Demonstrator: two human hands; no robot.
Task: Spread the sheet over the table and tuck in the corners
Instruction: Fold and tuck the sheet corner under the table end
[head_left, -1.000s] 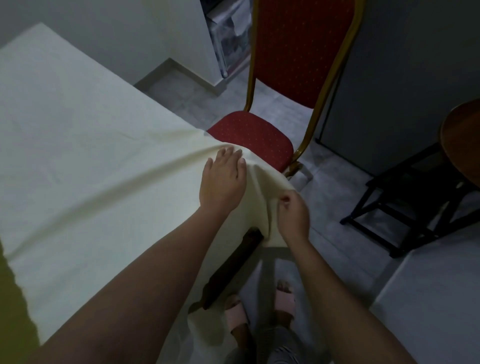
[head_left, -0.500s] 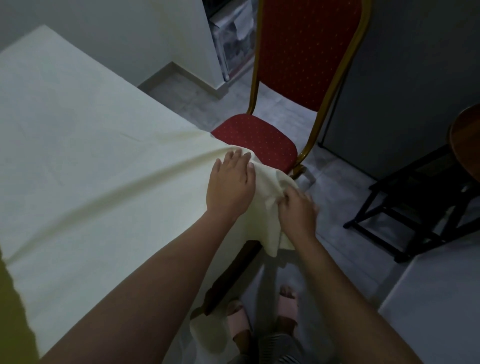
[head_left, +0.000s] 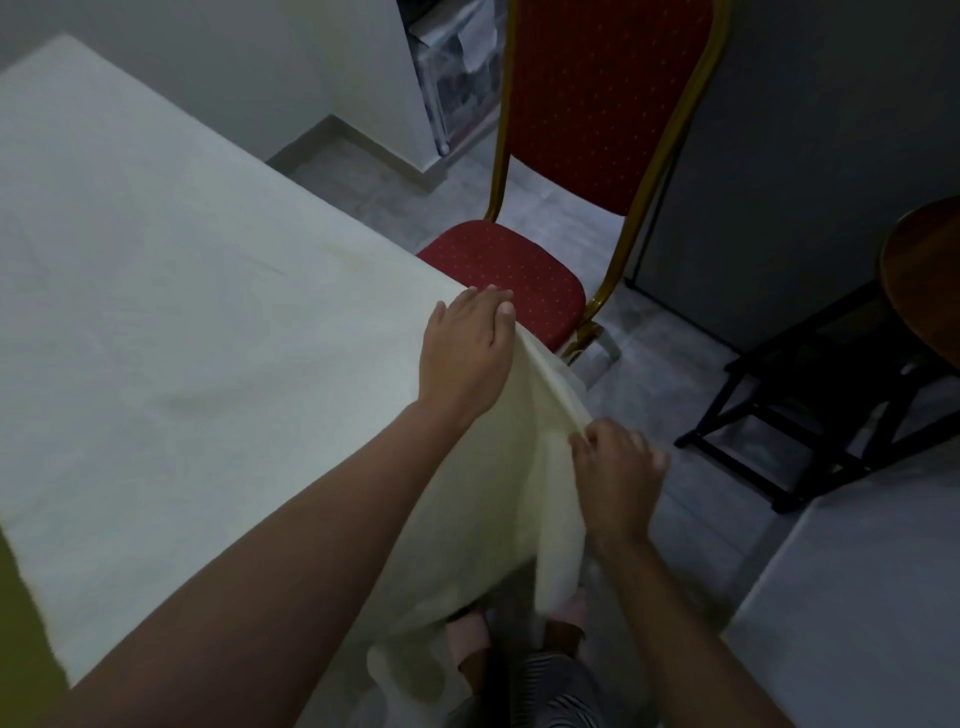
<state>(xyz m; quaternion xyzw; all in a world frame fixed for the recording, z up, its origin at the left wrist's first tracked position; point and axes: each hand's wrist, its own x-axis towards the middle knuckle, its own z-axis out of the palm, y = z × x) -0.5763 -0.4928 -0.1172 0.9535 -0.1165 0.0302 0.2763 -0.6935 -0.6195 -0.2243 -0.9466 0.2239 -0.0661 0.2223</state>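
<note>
— What covers the table (head_left: 31, 613)?
— A pale sheet (head_left: 182, 322). The left hand (head_left: 465, 353) presses flat on its corner; at five o'clock, the right hand (head_left: 615, 478) pinches the hanging fold.

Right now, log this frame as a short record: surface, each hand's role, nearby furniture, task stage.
surface: pale yellow sheet spread over the table top
left hand: flat on the sheet at the table corner, pinning it
right hand: pinching the hanging fold below the corner
nearby: red chair beside the corner; dark folding stand on the floor
stage: this corner not yet tucked
</note>
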